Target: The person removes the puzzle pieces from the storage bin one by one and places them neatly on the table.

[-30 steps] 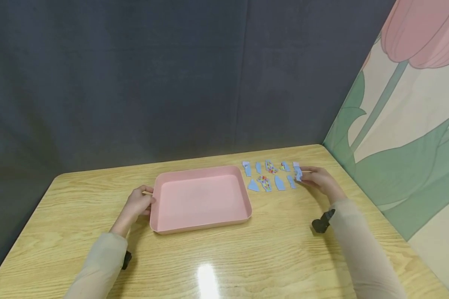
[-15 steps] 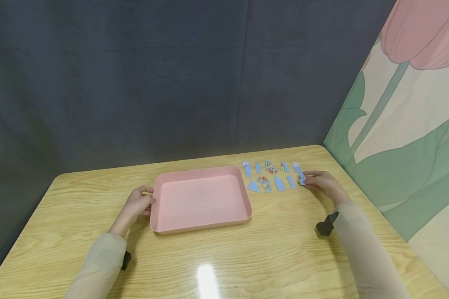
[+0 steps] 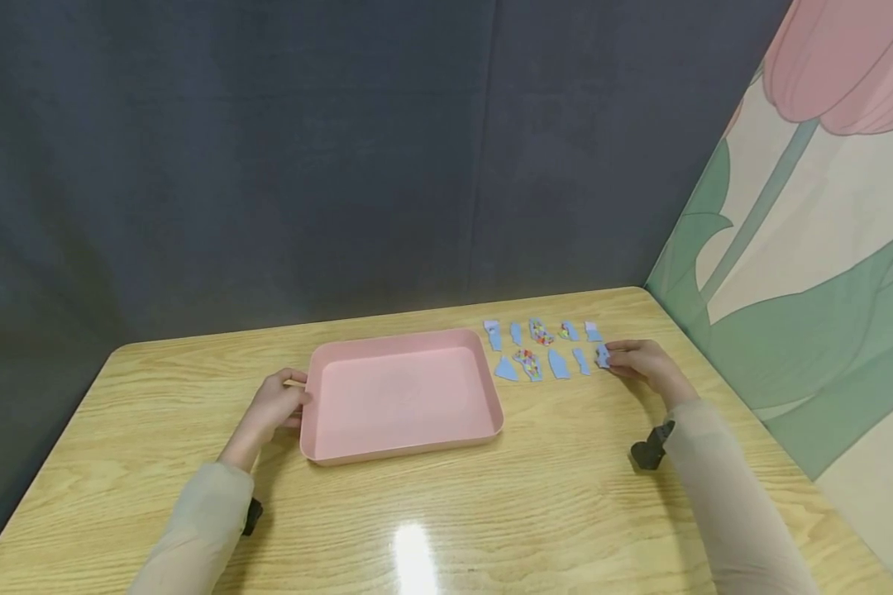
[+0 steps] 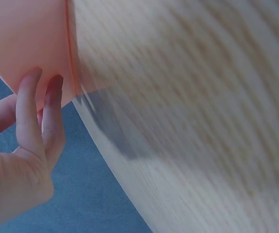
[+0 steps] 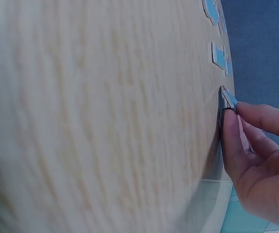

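Observation:
In the head view my left hand [image 3: 274, 403] is at the left end of a shallow pink tray [image 3: 308, 430]. The left wrist view has its loosely bent fingers touching the tray's outer wall [image 4: 30, 41]. Far to the right, my right hand [image 3: 643, 365] pinches a small flat blue puzzle piece [image 3: 603, 356] between thumb and fingertips. In the right wrist view this puzzle piece [image 5: 230, 98] stands tilted, its lower edge right at the tabletop. Several similar pieces lie in two rows left of this hand, among them a blue-and-white one [image 3: 593, 332] and a narrow blue one [image 3: 581, 361].
More pieces lie between the tray and the right hand, some with multicoloured spots, such as a spotted piece [image 3: 528, 364]. A dark curtain [image 3: 305, 165] hangs behind the wooden table [image 3: 551, 496]. On the right stands a wall with a tulip picture [image 3: 826, 330].
My right hand has moved slightly right and nearer with the puzzle piece, away from the blue-and-white one, then nearly stopped. The left hand and the tray have stayed put.

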The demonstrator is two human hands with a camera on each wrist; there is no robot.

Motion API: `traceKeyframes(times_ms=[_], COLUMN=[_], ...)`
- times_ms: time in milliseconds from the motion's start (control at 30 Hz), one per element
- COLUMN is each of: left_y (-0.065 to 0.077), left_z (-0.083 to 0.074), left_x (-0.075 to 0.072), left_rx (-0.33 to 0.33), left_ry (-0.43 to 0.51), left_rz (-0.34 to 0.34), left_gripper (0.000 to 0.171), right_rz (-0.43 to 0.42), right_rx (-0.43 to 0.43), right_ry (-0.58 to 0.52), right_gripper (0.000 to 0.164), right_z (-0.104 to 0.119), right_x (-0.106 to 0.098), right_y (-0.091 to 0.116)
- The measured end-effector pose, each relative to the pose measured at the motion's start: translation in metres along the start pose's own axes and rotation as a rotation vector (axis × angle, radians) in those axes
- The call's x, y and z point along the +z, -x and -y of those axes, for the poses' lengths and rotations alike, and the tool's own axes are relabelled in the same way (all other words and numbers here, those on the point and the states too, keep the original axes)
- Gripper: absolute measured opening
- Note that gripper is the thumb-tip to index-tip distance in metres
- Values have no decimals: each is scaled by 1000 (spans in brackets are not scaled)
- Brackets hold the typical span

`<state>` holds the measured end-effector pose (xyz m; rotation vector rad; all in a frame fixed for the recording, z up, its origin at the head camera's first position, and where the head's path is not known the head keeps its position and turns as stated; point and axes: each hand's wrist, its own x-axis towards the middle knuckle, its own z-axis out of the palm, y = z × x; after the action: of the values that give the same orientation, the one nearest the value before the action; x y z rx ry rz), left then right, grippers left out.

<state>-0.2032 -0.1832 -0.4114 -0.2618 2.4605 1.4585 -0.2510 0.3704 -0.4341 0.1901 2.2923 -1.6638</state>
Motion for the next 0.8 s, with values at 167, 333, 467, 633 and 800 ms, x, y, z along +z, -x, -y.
traceKeyframes(times_ms=[167,333,467,633,800], left_y=[0,1,2,3,3], left_z=[0,0,1,1,2], left_x=[0,-1,-1,-1,-3], left_rx=[0,6,-1,-8,1], left_ry=[4,7,3,3,7], left_rz=[2,7,3,5,25], left_gripper=[46,46,47,47,49], right_rz=[-4,-10,-20,-29,-46], right_rx=[-4,25,45,47,48], right_ry=[8,-21,-41,-36,-20], right_gripper=[56,56,55,54,54], right_z=[2,4,3,3,4], right_x=[-1,-2,-2,-1,-3], right_y=[3,5,3,3,4])
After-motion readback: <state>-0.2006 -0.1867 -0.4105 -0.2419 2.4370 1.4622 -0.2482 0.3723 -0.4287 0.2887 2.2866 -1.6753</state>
